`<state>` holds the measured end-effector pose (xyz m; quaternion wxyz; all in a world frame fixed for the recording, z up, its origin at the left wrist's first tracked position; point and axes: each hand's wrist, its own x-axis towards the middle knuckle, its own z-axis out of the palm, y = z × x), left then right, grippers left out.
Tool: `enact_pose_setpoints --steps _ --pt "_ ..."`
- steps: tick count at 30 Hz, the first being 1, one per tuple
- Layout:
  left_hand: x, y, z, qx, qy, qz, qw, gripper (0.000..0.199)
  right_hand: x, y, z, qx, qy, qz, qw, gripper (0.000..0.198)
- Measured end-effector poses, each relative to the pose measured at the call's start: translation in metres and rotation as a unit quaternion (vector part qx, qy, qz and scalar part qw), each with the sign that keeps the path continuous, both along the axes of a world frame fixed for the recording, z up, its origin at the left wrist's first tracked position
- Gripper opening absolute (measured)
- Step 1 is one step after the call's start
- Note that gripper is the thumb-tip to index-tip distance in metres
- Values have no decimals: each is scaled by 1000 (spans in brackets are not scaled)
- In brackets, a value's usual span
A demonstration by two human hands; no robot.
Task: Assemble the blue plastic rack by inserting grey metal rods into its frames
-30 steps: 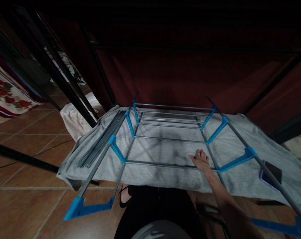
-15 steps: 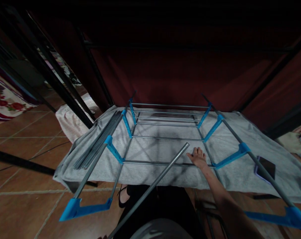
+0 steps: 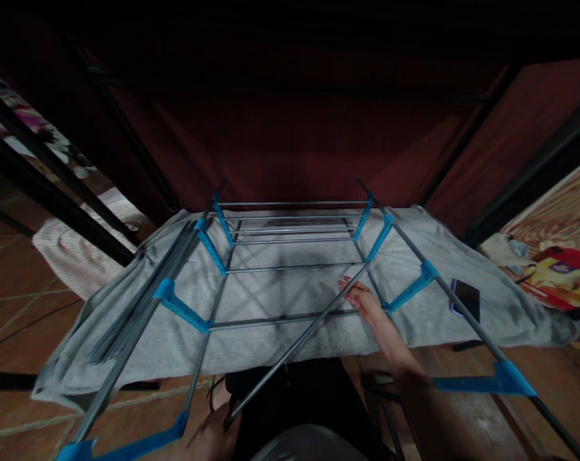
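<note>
A long metal tube (image 3: 294, 346) runs slantwise in front of me, its far end near a blue bracket on the right side. My left hand (image 3: 216, 435) is closed around its near end, low in the view. Palm up, my right hand (image 3: 360, 298) lies beneath the far part of the tube, fingers stretched out and not wrapped around it; whether they touch is unclear. Around both hands stands a rack frame of metal tubes joined by blue plastic brackets (image 3: 417, 288), with several crossbars (image 3: 290, 320) between its sides.
A grey cloth (image 3: 280, 291) covers the surface under the rack. Several loose tubes (image 3: 141, 301) lie bundled at the left, and a phone (image 3: 467, 299) lies at the right. Black metal posts (image 3: 54, 186) and a dark red curtain (image 3: 294, 147) stand beyond. A red-and-yellow packet (image 3: 566, 275) is far right.
The view has shifted right. My left hand has come into view with the tube's near end. My right hand has turned palm up and is now under the tube's far part.
</note>
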<state>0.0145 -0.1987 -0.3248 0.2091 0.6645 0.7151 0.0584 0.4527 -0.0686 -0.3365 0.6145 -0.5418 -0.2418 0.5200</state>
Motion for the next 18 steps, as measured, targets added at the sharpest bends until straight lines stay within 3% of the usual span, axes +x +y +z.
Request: enact_pose_setpoints --steps 3,8,12,18 --pt "3 15 5 -24 15 -22 999 24 0 -6 11 16 83 1 996 40" --pt "-1 33 1 -32 68 -43 996 32 4 -7 29 21 130 -18 991 28" --pt "1 41 -2 7 86 -89 992 36 7 -4 39 1 122 -47 991 15" --pt "22 51 10 112 67 -154 979 32 6 0 39 -1 116 -67 991 4"
